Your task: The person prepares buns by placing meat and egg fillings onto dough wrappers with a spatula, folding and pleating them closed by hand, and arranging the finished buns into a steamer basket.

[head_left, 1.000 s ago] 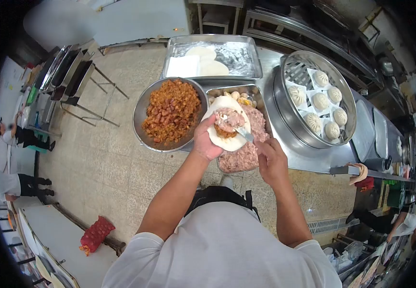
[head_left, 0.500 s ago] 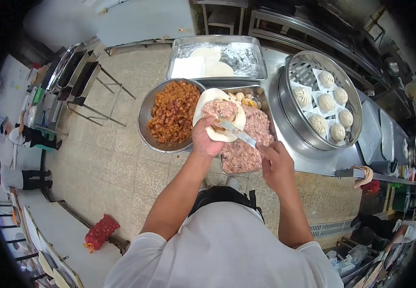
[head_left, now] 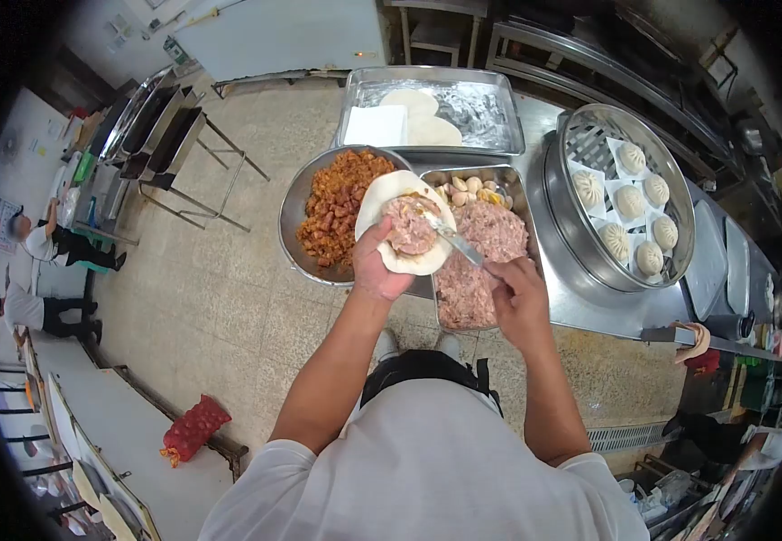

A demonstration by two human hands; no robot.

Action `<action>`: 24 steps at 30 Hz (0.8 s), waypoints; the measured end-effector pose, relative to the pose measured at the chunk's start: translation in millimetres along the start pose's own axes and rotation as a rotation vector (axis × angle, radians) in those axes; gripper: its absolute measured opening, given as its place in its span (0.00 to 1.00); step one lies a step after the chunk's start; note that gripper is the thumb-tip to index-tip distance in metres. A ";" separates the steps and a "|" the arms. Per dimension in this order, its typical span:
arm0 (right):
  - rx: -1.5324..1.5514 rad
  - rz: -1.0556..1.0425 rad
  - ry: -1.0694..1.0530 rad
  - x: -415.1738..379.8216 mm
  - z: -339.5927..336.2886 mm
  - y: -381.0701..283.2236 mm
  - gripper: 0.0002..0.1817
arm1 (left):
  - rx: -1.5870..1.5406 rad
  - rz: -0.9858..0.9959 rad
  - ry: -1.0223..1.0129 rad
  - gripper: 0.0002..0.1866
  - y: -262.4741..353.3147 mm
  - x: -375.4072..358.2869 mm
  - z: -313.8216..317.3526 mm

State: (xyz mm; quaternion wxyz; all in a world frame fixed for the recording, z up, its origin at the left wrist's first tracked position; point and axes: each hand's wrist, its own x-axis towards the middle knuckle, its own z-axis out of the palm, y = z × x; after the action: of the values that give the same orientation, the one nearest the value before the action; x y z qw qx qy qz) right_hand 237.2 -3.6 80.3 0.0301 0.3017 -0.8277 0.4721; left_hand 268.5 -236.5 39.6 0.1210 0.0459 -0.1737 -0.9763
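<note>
A round white dough wrapper (head_left: 380, 193) lies across my left hand (head_left: 380, 266), whose fingers cup its underside. Pink minced meat (head_left: 411, 229) is heaped in the wrapper's middle. My right hand (head_left: 519, 293) grips a flat metal spatula (head_left: 461, 243), its tip touching the meat. Below and right of the wrapper is a rectangular tray of pink minced meat (head_left: 490, 230), with pale round pieces (head_left: 470, 187) at its far end. A bowl (head_left: 288, 221) of reddish-brown diced filling (head_left: 341, 194) stands to the left, partly behind the wrapper.
Beyond the bowl, a floured metal tray (head_left: 486, 108) holds dough rounds (head_left: 432, 132) and white paper squares (head_left: 377, 125). A round steamer (head_left: 621, 278) with several pleated buns (head_left: 629, 202) stands at right. Two people (head_left: 44, 239) are at far left; another person (head_left: 765, 442) is at lower right.
The meat is now pressed flatter and wider across the wrapper, which sits more face-up. The spatula tip has shifted over the meat. The surroundings appear slightly farther right in view.
</note>
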 end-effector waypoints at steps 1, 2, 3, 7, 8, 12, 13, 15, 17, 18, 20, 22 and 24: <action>-0.034 -0.028 0.022 1.6 -2.8 1.2 0.16 | 0.014 0.032 0.058 0.31 2.8 -2.4 2.9; -0.033 -0.006 -0.004 1.7 -10.6 0.8 0.16 | 0.015 0.031 0.065 0.31 10.1 -3.5 1.8; -0.031 -0.003 -0.008 2.3 -16.2 -5.1 0.16 | -0.047 -0.076 0.027 0.31 21.2 -3.0 -0.3; 0.025 0.051 -0.011 4.5 -32.6 -19.8 0.15 | 0.270 -0.236 0.092 0.33 38.6 -7.6 -4.6; 0.060 0.026 -0.005 3.0 -33.7 -21.1 0.15 | 0.063 -0.199 -0.088 0.36 36.1 -15.8 -3.7; 0.025 -0.146 -0.068 -0.6 -25.5 -18.1 0.16 | -0.273 -0.270 -0.201 0.36 29.9 -33.3 6.2; 0.021 -0.144 -0.069 -0.5 -23.8 -17.4 0.16 | -0.277 -0.272 -0.201 0.36 27.6 -31.6 -6.7; -0.183 -0.094 -0.154 -0.5 -20.9 -17.1 0.17 | -0.096 -0.373 -0.079 0.35 24.3 -26.8 -32.0; -0.152 -0.026 -0.157 1.4 -32.8 -19.2 0.16 | -0.026 -0.346 -0.012 0.34 27.2 -31.7 -40.1; -0.121 0.042 -0.164 -0.5 -39.9 -18.6 0.14 | -0.008 -0.319 -0.015 0.34 30.6 -34.1 -39.7; -0.225 0.120 -0.162 -0.3 -47.5 -13.5 0.13 | 0.053 -0.229 0.027 0.35 39.5 -39.3 -37.8; -0.439 0.223 -0.164 -1.4 -46.2 -3.7 0.12 | -0.066 -0.147 -0.006 0.35 47.1 -41.6 -27.1; -0.539 0.276 -0.212 -8.3 -28.4 17.9 0.13 | -0.141 -0.037 0.027 0.36 55.3 -40.7 -36.0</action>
State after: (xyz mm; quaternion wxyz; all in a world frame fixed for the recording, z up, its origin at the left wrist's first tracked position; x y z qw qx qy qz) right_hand 227.8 29.6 79.5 -0.0416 0.2152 -0.9547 0.2013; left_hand 324.7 -288.4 27.3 0.1079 0.0538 -0.1021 -0.9874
